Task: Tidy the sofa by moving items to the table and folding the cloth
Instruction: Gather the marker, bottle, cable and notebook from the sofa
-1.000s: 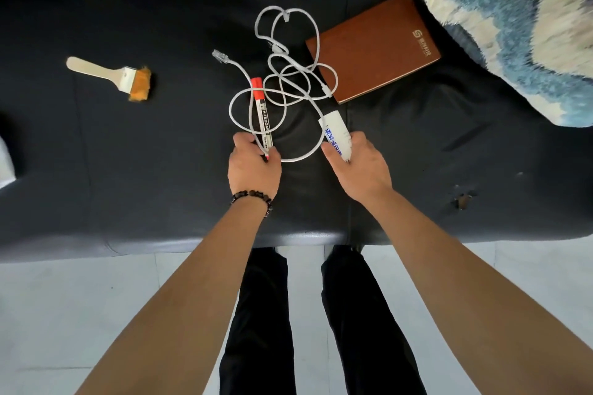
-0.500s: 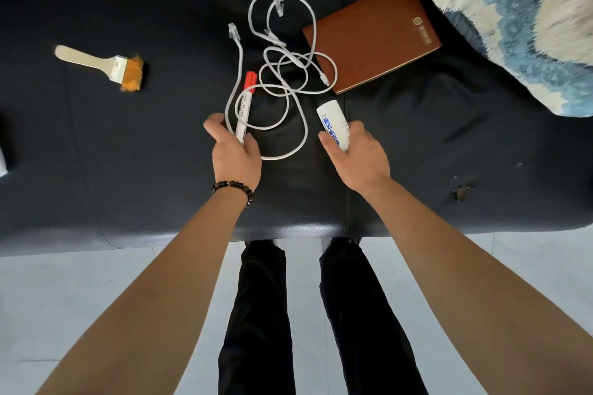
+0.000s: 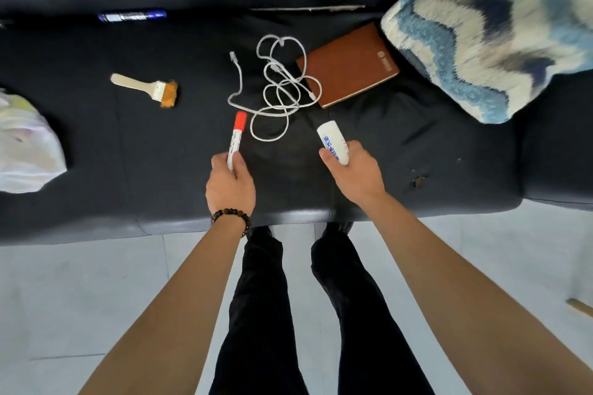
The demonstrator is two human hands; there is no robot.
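Note:
My left hand [image 3: 230, 184] grips a white marker with a red cap [image 3: 236, 135], lifted above the black sofa seat [image 3: 128, 144]. In my right hand [image 3: 354, 170] I hold a small white bottle with blue print [image 3: 332, 141]. A tangled white cable [image 3: 277, 90] lies just beyond both hands. Beside it on the right rests a brown notebook [image 3: 348, 64]. A blue and white patterned cloth [image 3: 491, 26] is bunched at the right end of the sofa.
A wooden paintbrush [image 3: 146, 88] lies on the seat to the left. A blue marker [image 3: 131, 16] sits at the seat's back edge. A white plastic bag [image 3: 25, 144] is at the far left. The seat has a torn spot [image 3: 418, 181]. Pale floor tiles lie below.
Both hands have drawn back from the cable toward me, each carrying its item. The marker is now clear of the cable loops, and the view has pulled away.

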